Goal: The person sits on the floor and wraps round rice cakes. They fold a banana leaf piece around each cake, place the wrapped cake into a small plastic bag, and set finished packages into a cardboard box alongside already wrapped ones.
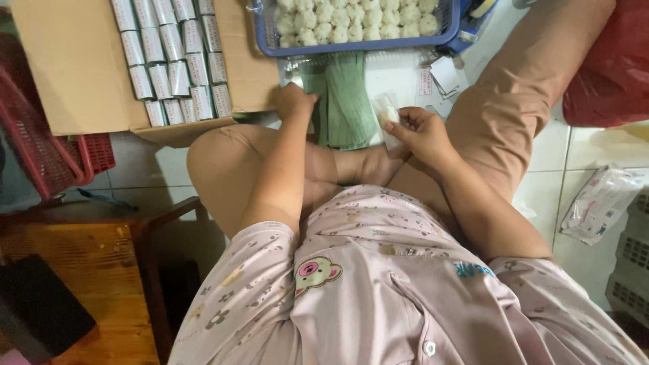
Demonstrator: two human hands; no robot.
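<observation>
Right hand: the right hand (422, 132) pinches a small clear packet (387, 118) between thumb and fingertips; the packet sticks out past the fingertips, up and to the left of them.
Packet contents: a pale round lump, probably the same as the white balls in the blue basket (358, 46) well beyond the fingers; the view is too soft to be sure.
Left hand: the left hand (294, 101) rests with fingers curled downward at the edge of a green folded cloth (345, 101); whether they grip anything cannot be told.
Handling: the packet looks light and limp, its film likely slippery, its filling soft and easy to crush.
Where to hold: by the flat film edge nearest the thumb, not across the lump.
Beside the left fingers: a cardboard box (74, 67) with rows of small white wrapped rolls (172, 61), just to their left.
Under both hands: the person's crossed legs on a tiled floor (561, 155).
</observation>
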